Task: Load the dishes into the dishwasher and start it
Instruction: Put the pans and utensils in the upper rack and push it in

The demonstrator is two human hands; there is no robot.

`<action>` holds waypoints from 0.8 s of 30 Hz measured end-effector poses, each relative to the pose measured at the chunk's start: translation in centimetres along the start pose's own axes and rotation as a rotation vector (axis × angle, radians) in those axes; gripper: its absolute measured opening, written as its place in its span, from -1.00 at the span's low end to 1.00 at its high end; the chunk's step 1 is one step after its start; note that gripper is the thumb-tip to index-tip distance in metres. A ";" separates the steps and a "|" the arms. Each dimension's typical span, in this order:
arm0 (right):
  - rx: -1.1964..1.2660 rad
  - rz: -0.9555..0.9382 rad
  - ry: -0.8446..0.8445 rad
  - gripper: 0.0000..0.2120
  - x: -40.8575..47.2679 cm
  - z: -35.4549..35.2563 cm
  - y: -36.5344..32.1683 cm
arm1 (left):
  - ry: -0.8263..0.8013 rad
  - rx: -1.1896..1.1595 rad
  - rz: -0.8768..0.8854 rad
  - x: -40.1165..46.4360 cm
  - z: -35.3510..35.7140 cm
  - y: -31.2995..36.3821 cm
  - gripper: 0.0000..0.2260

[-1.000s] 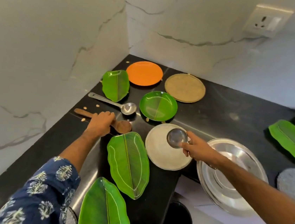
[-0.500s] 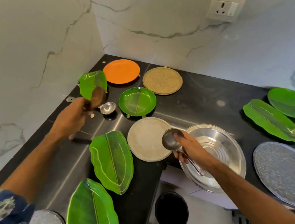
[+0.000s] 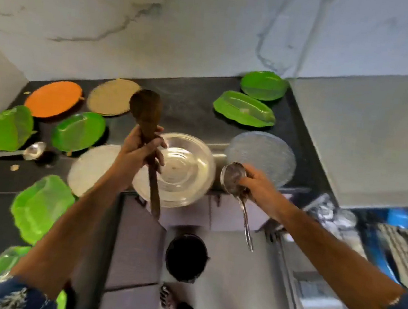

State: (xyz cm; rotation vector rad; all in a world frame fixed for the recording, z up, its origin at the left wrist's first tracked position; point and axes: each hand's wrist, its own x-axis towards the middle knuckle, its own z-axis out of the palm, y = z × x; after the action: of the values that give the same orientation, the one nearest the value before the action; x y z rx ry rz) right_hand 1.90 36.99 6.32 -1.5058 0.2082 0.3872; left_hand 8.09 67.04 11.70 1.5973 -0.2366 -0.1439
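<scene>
Below both hands [image 3: 137, 154], steel bowl [image 3: 185, 175].

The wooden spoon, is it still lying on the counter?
No, the left hand grips the wooden spoon upright in the air, above the steel bowl.

On the tabletop [image 3: 193, 102] I see a steel bowl [image 3: 183, 169] at the front edge, a flat plate [image 3: 92, 167] touching its left and a textured plate [image 3: 269, 151] just right. A ladle [image 3: 27, 152] lies far left. A bin [image 3: 186, 256] stands on the floor below.
</scene>
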 end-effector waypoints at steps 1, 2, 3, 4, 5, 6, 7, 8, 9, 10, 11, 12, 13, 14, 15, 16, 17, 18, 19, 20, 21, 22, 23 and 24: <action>0.028 -0.006 0.022 -0.76 -1.8 -3.0 0.9 | -0.049 -0.008 -0.032 0.0 4.2 -0.8 -0.69; 0.055 0.000 0.055 -0.70 -3.6 -6.3 2.0 | -0.101 -0.003 -0.064 -0.1 8.5 -1.7 -0.72; 0.074 0.011 0.093 -0.63 -5.9 -10.0 3.0 | -0.164 0.002 -0.100 -0.2 13.3 -2.7 -0.74; 0.095 0.028 0.109 -0.58 -7.5 -12.1 3.7 | -0.200 0.014 -0.128 -0.5 16.3 -3.3 -0.75; 0.122 0.049 0.124 -0.54 -9.2 -14.5 4.6 | -0.243 0.012 -0.154 -0.6 19.4 -3.9 -0.75; 0.150 0.063 0.146 -0.50 -11.4 -17.4 5.7 | -0.297 0.001 -0.177 -0.7 23.3 -4.3 -0.76; 0.187 0.076 0.170 -0.47 -13.7 -20.2 6.8 | -0.351 -0.006 -0.193 -0.8 27.3 -4.6 -0.80; 0.230 0.086 0.195 -0.45 -15.7 -22.6 7.7 | -0.400 0.002 -0.198 -0.8 30.8 -4.6 -0.85; 0.263 0.105 0.231 -0.45 -17.3 -24.4 8.5 | -0.430 0.021 -0.187 -0.7 33.6 -4.7 -0.88; 0.275 0.122 0.299 -0.49 -19.0 -26.3 9.3 | -0.478 0.049 -0.170 -0.5 36.8 -4.8 -0.87; 0.258 0.136 0.386 -0.57 -20.2 -28.0 10.1 | -0.528 0.065 -0.148 -0.5 39.7 -4.8 -0.86; 0.241 0.158 0.492 -0.68 -21.3 -29.5 10.8 | -0.571 0.078 -0.132 -0.4 42.3 -5.2 -0.84; 0.234 0.195 0.597 -0.76 -22.2 -31.0 11.8 | -0.609 0.082 -0.147 -0.3 44.7 -5.8 -0.81; 0.217 0.231 0.676 -0.81 -22.9 -32.3 12.7 | -0.634 0.088 -0.161 -0.3 46.4 -6.2 -0.79; 0.169 0.265 0.740 -0.84 -23.8 -33.7 13.8 | -0.674 0.102 -0.172 -0.2 48.4 -6.7 -0.78; 0.095 0.298 0.781 -0.85 -24.7 -35.0 14.8 | -0.717 0.124 -0.172 -0.1 50.4 -7.0 -0.80; 0.032 0.329 0.807 -0.87 -25.6 -36.2 15.8 | -0.776 0.154 -0.155 0.1 52.2 -7.3 -0.82; -0.009 0.357 0.827 -0.88 -26.4 -37.2 16.6 | -0.827 0.189 -0.135 0.5 53.9 -7.5 -0.84; -0.036 0.380 0.843 -0.88 -27.1 -38.0 17.1 | -0.860 0.212 -0.112 0.9 55.4 -7.7 -0.85; -0.048 0.406 0.872 -0.87 -27.8 -39.1 17.6 | -0.879 0.245 -0.093 1.5 57.2 -7.9 -0.83; -0.050 0.433 0.899 -0.85 -28.4 -40.1 18.0 | -0.880 0.284 -0.066 2.2 58.9 -7.9 -0.73; -0.038 0.457 0.923 -0.83 -29.0 -41.2 18.4 | -0.885 0.315 -0.039 3.0 60.5 -8.1 -0.64; -0.008 0.471 0.940 -0.79 -29.6 -42.2 18.7 | -0.900 0.316 -0.024 3.7 62.1 -8.2 -0.61; 0.024 0.475 0.956 -0.73 -30.2 -43.1 19.0 | -0.910 0.307 -0.013 4.3 63.5 -8.3 -0.65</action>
State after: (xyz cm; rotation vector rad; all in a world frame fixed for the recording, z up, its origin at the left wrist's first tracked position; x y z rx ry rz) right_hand -28.57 -9.03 -2.88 -1.5096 1.3306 0.0009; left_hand -2.35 4.60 0.97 1.7418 -0.9862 -0.8819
